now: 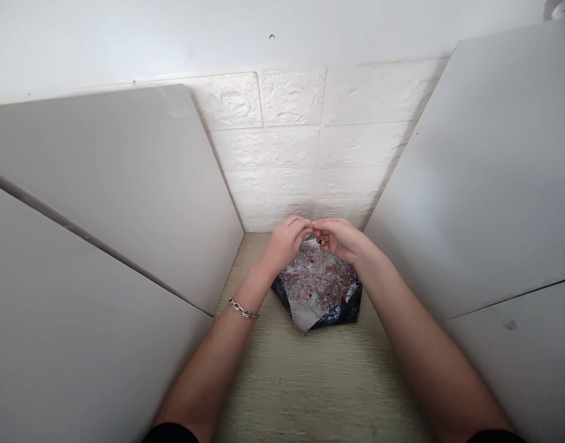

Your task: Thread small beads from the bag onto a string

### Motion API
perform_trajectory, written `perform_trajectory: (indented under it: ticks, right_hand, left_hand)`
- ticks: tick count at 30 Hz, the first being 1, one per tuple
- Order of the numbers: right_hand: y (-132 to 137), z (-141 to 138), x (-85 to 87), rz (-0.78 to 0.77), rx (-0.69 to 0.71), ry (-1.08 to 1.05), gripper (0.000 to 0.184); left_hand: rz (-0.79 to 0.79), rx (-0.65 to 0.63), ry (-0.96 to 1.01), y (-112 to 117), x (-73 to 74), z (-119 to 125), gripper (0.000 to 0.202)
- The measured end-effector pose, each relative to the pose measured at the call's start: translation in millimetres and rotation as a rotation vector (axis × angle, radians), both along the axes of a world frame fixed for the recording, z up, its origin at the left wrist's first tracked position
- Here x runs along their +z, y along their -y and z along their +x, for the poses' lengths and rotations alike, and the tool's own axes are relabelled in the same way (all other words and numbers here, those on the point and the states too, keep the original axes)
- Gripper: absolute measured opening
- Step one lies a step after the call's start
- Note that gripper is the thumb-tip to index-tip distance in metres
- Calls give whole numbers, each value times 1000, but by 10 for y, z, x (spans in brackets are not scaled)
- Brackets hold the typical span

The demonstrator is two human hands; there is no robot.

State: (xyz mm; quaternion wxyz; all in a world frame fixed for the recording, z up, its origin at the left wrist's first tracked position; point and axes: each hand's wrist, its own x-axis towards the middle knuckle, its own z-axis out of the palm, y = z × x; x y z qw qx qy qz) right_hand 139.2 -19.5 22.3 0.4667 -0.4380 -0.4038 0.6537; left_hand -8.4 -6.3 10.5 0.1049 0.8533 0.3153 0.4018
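Many small clear, pink and red beads (pixel 316 275) lie heaped on or inside a crumpled wrapper (pixel 336 315) with dark blue and whitish parts. Whether the wrapper is an open bag or a spread sheet, I cannot tell. Just over the far edge of the heap, my left hand (pixel 289 241) and my right hand (pixel 340 239) meet at the fingertips. Both are closed in a pinch, and whatever is between the fingers is too small to name. A tiny dark spot shows by the curled fingers of my right hand. A silver chain bracelet (pixel 244 309) circles my left wrist.
Beneath the wrapper is a pale greenish wood-grain tabletop (pixel 310 381). Grey-white panels rise close on the left (pixel 125 172) and on the right (pixel 495 172). A white brick-patterned wall (pixel 292 147) closes off the back.
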Motion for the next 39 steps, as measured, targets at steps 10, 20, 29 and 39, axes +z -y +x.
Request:
perform_trajectory:
  ticks: [10,20,29,39]
  right_hand:
    - [-13,-9,-19,99,-2,100,17]
    - [-21,62,-22,312,37,485,16]
    - [18,151,54,439,122,649,19]
    - [23,145,54,468,153,689,18]
  left_hand:
    - [-557,-75,375,-33,-120,66,27]
    - [-585,-14,232,20,-5,15,13]
    - [-484,-42,232,-54,-71,-14,18]
    - [-858,-265,327,-25,29,-66,22]
